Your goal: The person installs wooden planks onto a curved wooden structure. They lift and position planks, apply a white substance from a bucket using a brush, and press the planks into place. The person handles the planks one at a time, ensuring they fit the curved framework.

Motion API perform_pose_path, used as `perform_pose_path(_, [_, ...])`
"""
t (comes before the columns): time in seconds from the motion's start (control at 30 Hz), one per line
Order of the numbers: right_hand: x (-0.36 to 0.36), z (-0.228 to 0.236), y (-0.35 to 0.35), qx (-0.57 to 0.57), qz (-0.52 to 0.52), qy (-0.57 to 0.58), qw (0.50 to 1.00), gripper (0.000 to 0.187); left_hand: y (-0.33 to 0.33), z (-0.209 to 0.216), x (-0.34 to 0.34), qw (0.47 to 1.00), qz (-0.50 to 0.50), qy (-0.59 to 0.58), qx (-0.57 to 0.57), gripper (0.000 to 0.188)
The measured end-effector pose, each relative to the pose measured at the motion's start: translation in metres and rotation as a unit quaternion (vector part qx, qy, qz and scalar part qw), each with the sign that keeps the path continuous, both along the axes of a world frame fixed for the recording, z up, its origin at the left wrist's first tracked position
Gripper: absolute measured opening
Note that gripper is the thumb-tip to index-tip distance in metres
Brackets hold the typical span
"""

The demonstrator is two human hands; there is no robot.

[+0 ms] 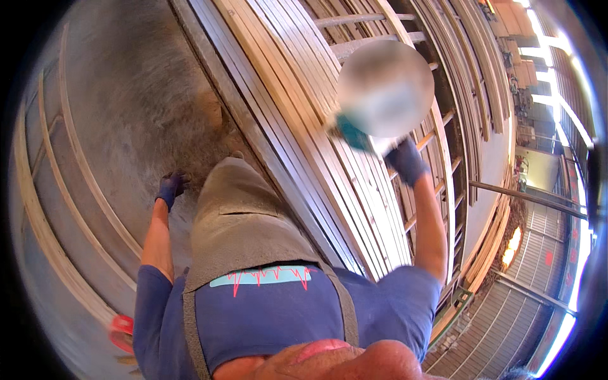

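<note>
My right hand (408,162), in a dark blue glove, reaches out over the stacked wooden boards (329,158). Its fingers look closed, beside a blurred patch that hides most of what lies there. A smeared teal thing (352,132) shows at the lower edge of that patch; I cannot make out whether my hand holds it. My left hand (171,187), also gloved, hangs beside the brown apron (240,221) over the dusty floor. Its fingers seem loosely apart, with nothing visible in them.
A metal edge (253,142) runs along the near side of the boards. Wooden rails (82,158) lie at the left, near a red object (121,333). Beyond the stack stand slatted racks (453,164) and more lumber (475,57). A bar (525,197) juts across at the right.
</note>
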State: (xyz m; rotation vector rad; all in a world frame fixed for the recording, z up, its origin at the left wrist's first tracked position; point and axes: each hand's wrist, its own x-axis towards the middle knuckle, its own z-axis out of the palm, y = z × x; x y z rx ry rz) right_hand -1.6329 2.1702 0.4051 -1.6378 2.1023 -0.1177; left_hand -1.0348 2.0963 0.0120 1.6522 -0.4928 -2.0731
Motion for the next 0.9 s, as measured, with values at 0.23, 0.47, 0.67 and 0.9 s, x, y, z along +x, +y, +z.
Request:
perform_pose_path(0.23, [-0.077, -0.018, 0.245, -0.052, 0.011, -0.005, 0.999, 0.033, 0.204, 0.001, -0.061, 0.995, 0.063, -0.044, 0.069, 0.037])
perform_pose_path(0.47, [-0.071, -0.055, 0.168, -0.158, 0.158, 0.063, 0.973, 0.025, 0.389, -0.064, -0.052, 0.997, 0.049, 0.026, 0.047, 0.046])
perform_pose_path(0.67, [-0.095, -0.053, 0.225, -0.232, 0.352, 0.251, 0.872, 0.027, 0.476, -0.072, -0.063, 0.995, 0.064, -0.014, 0.071, 0.052])
perform_pose_path(0.9, [-0.163, -0.024, 0.624, -0.026, 0.076, 0.013, 0.997, 0.031, 0.638, 0.003, -0.162, 0.996, -0.049, -0.06, 0.044, 0.036])
